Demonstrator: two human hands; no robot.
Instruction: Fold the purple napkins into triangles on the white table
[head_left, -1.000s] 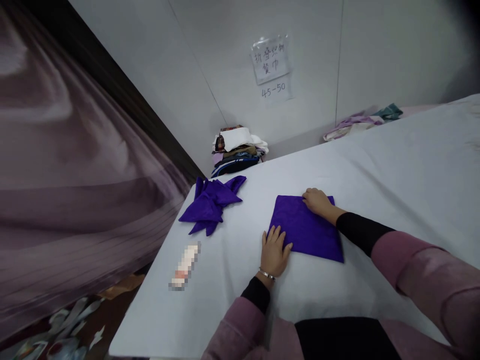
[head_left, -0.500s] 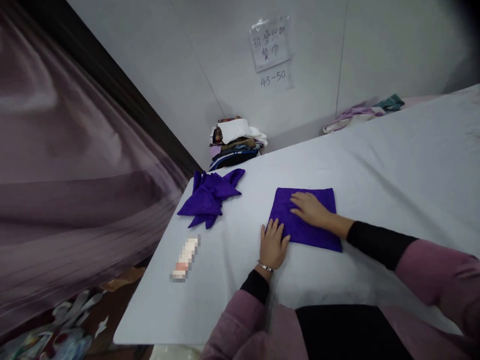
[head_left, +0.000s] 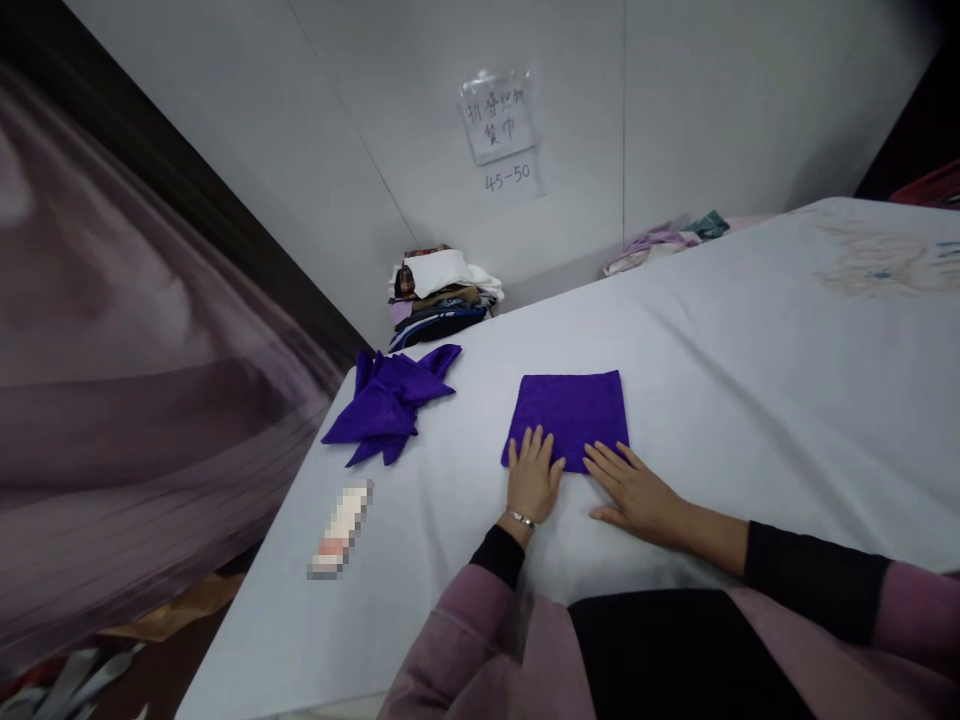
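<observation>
A purple cloth napkin [head_left: 571,412], folded into a flat square, lies on the white-covered table [head_left: 465,580] in front of me. My left hand [head_left: 534,480] rests flat with fingers spread on its near left corner. At the near right corner, my right hand [head_left: 637,492] lies palm down, fingertips touching the edge and fingers stretched out. To the left sits a pile of purple napkins [head_left: 386,405] folded into pointed shapes.
A blurred-out strip [head_left: 341,530] lies near the table's left side. Stacked clothes [head_left: 442,295] stand by the wall beyond the far edge, and more cloth [head_left: 660,245] lies farther right. A handwritten sign [head_left: 501,130] is on the wall. A mauve curtain [head_left: 135,400] hangs at left.
My right hand has moved from the middle of the napkin to its near right corner. My left hand stays at the near left corner. The view has turned somewhat to the right.
</observation>
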